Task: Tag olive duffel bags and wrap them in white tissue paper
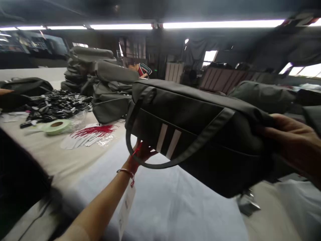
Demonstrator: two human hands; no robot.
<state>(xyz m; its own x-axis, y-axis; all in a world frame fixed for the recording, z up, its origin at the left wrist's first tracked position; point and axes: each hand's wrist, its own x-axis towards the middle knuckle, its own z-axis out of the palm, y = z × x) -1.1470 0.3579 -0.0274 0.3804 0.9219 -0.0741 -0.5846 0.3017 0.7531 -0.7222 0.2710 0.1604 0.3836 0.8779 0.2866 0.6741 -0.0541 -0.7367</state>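
A dark duffel bag (pixel 190 110) is held up above the table, tilted, its right end lower. Two pale stripes run down its front, and a looped strap handle hangs over that side. My right hand (pixel 292 134) grips the bag's right end, thumb on the near side. Under the lower left edge, my left hand (pixel 144 152) supports the bag, its fingers partly hidden behind it. A white tag (pixel 126 209) on a red string dangles by my left wrist, which wears a bangle. Whether the string is tied to the handle, I cannot tell.
A pale sheet (pixel 160 201) covers the table below. To the left lie white tags with red strings (pixel 92 134), a tape roll (pixel 57 127) and a heap of black straps (pixel 60 103). Stacked bags (pixel 112 72) stand behind, more at right. A person (pixel 142 70) is farther back.
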